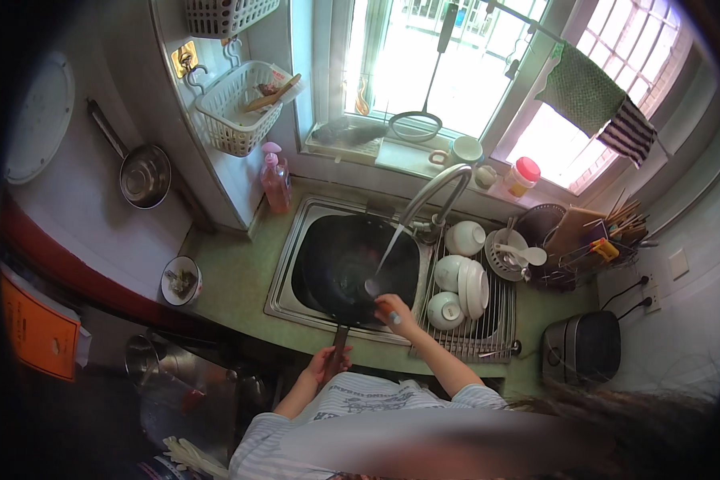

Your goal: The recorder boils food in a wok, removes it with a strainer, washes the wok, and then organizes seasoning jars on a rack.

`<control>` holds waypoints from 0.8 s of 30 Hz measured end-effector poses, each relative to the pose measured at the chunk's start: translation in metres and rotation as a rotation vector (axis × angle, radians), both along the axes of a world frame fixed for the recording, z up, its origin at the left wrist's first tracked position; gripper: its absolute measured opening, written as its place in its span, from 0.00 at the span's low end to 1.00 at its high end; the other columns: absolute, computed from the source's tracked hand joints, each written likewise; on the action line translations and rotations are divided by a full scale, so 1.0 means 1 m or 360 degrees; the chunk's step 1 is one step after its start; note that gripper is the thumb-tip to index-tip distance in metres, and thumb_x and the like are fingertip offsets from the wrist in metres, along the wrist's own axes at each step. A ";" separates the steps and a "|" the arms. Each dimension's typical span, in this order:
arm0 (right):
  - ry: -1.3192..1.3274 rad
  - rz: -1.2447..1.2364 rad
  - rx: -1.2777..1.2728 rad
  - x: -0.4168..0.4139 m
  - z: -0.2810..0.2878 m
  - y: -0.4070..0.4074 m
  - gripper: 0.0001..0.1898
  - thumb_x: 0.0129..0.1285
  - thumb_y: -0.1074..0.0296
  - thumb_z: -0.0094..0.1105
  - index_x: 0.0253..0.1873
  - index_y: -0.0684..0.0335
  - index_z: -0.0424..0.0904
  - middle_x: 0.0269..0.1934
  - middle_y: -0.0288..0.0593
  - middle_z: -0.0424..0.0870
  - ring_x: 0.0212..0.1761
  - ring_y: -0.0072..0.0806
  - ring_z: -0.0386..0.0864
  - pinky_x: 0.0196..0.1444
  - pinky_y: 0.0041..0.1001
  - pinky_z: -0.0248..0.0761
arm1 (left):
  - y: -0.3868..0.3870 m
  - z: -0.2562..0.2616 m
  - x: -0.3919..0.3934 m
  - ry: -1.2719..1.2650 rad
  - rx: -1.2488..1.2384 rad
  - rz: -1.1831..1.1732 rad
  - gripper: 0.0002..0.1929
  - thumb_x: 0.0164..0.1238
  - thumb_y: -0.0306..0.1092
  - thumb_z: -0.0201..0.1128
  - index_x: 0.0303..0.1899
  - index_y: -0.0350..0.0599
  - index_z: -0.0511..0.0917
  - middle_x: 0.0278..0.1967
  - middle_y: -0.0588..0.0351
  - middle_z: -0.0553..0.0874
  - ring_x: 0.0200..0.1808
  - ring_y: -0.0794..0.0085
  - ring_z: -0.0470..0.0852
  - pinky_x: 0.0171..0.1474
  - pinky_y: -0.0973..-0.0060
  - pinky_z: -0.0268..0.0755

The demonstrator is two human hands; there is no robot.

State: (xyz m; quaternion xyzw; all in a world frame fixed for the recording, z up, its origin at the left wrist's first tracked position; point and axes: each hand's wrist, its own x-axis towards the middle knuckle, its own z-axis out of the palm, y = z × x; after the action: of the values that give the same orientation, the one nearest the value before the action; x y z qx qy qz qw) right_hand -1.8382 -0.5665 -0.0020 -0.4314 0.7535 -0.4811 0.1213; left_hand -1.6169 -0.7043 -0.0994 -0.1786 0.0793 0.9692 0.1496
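Observation:
A dark wok (343, 273) lies in the steel sink (281, 282), its wooden handle (341, 336) pointing towards my body. My left hand (329, 362) is closed around that handle. Over the wok's right side, my right hand (396, 313) grips an orange-handled utensil (387, 311), whose head is blurred near the wok's inner surface. Water streams from the curved metal faucet (435, 186) into the wok, close to the utensil's head. Some water lies in the wok's bottom.
White bowls (446, 311) stand on a drying rack (468, 348) right of the sink. A soap bottle (276, 183) is at the back left, and a small bowl (181, 281) sits on the left counter. An appliance (582, 348) stands far right. A strainer (417, 126) hangs before the window.

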 end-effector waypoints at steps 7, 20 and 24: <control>-0.2003 -0.0048 0.0455 -0.010 0.036 0.025 0.16 0.56 0.75 0.52 0.52 0.64 0.72 0.55 0.45 0.65 0.50 0.32 0.71 0.50 0.26 0.67 | -0.003 -0.004 0.002 0.0019 0.0130 0.0015 0.23 0.62 0.40 0.46 0.57 0.39 0.64 0.33 0.50 0.80 0.37 0.62 0.79 0.39 0.70 0.74; 0.0126 0.0202 0.1738 -0.054 -0.007 -0.038 0.23 0.62 0.60 0.40 0.60 0.63 0.55 0.40 0.61 0.76 0.42 0.53 0.75 0.42 0.42 0.68 | -0.001 0.013 -0.006 -0.0158 0.0235 -0.0103 0.20 0.61 0.34 0.48 0.57 0.48 0.64 0.21 0.61 0.70 0.20 0.78 0.68 0.23 0.82 0.64; 0.0164 0.0608 0.1787 -0.008 0.063 -0.035 0.21 0.62 0.59 0.40 0.57 0.64 0.59 0.38 0.61 0.77 0.41 0.53 0.75 0.41 0.43 0.69 | -0.003 0.017 0.001 -0.0264 0.0013 -0.0145 0.18 0.62 0.33 0.47 0.55 0.49 0.65 0.20 0.63 0.70 0.19 0.80 0.68 0.22 0.82 0.63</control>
State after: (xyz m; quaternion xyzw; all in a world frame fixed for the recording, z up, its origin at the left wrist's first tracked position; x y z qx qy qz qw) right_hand -1.8465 -0.6018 0.0609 -0.4519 0.8067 0.0430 0.3784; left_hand -1.6156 -0.7073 -0.0819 -0.2539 0.0707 0.9436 0.2004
